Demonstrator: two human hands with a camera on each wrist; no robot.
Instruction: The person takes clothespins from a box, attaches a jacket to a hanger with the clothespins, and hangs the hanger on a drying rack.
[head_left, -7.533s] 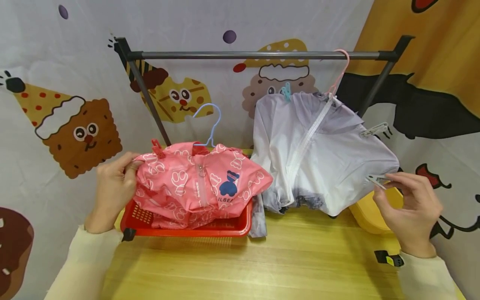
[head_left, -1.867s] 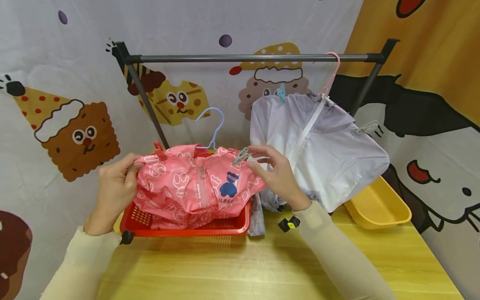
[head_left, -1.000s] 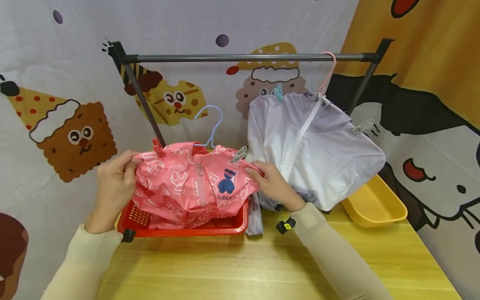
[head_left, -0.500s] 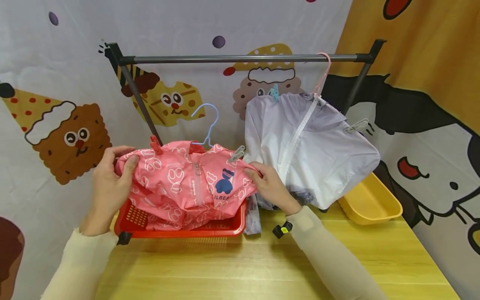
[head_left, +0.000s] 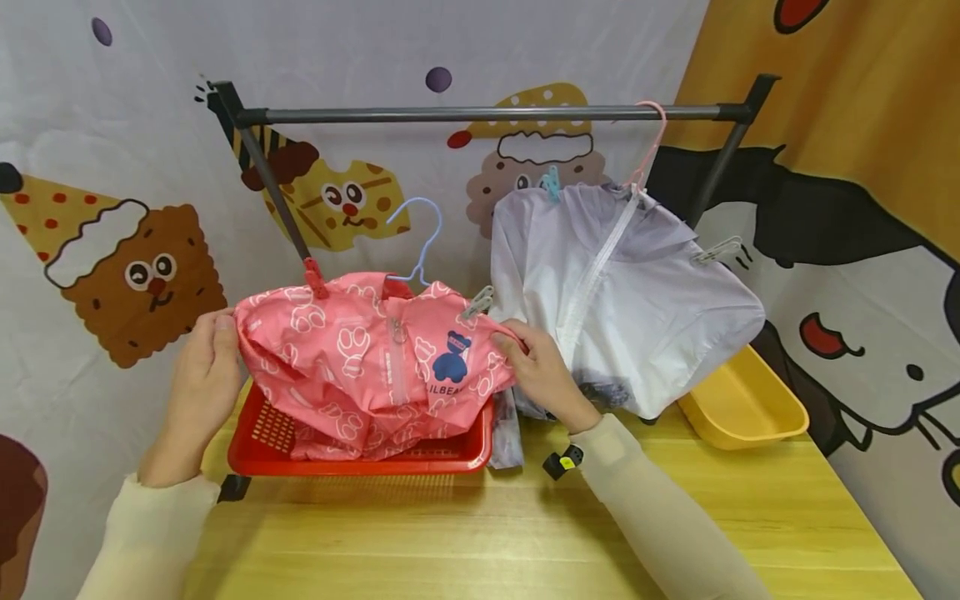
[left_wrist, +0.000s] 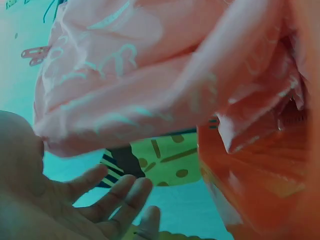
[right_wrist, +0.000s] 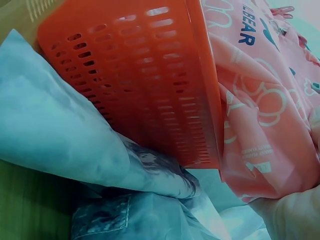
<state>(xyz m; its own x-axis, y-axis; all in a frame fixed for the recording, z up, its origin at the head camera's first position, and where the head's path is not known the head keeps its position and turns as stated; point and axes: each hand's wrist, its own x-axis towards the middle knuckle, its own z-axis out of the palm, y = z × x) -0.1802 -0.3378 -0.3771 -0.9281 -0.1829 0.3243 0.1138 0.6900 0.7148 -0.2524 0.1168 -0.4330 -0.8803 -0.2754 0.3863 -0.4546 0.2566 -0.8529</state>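
Observation:
A pink child's jacket (head_left: 345,333) with white outlines and a blue bear lies spread over a red basket (head_left: 360,468). A blue hanger (head_left: 431,242) sticks up from its collar. On its shoulders sit a red clothespin (head_left: 315,277) and a grey clothespin (head_left: 478,302). My right hand (head_left: 542,367) pinches the jacket's edge below the grey clothespin. My left hand (head_left: 198,383) is at the opposite shoulder edge. In the left wrist view, its fingers (left_wrist: 127,200) are spread below the fabric, while the thumb side touches the jacket's edge.
A grey-white jacket (head_left: 637,308) hangs from the rack's bar (head_left: 450,115) on a pink hanger (head_left: 654,150), carrying blue and white clothespins. Behind it at right stands a yellow tray (head_left: 750,408). The wooden table (head_left: 465,533) extends in front of the basket.
The grey clothespin came from the right and now sits on the pink jacket; my right hand then took the edge. My left hand loosened and moved left, and the left shoulder spread wider.

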